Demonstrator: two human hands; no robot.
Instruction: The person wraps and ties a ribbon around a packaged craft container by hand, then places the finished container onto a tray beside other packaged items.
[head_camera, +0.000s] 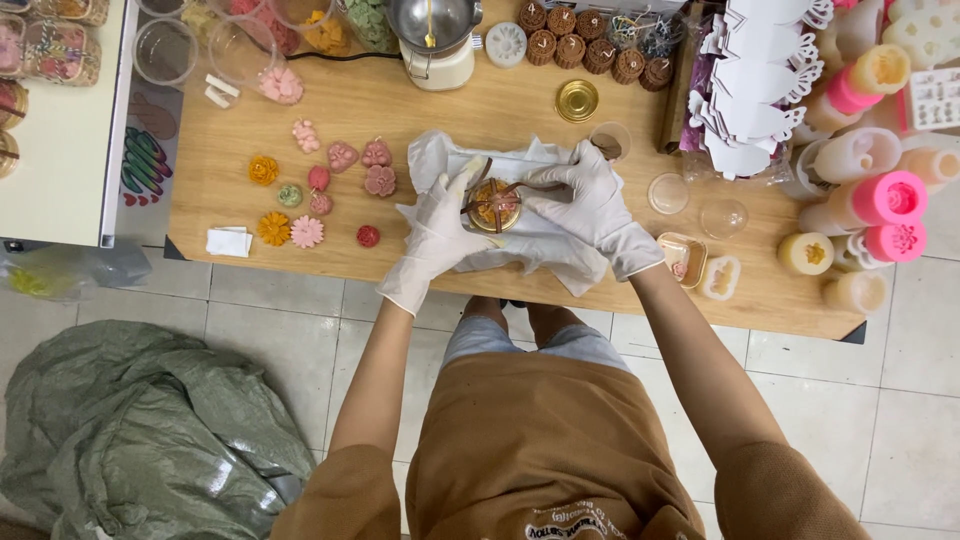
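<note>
Both my hands wear white gloves and meet over a small round clear container (494, 207) with a gold rim, orange contents and a brown ribbon crossed over it. My left hand (443, 228) cups its left side. My right hand (585, 196) grips its right side, fingers on the ribbon. The container rests on crumpled white paper (545, 255) spread on the wooden table (400, 110).
Flower-shaped pieces (306, 231) in pink, orange and green lie at the left. A metal pot (435, 30), gold lid (577, 100), brown round pieces (585, 48), white paper cutouts (750, 80) and pink and cream moulds (885, 200) stand behind and right. A green sack (130, 430) lies on the floor.
</note>
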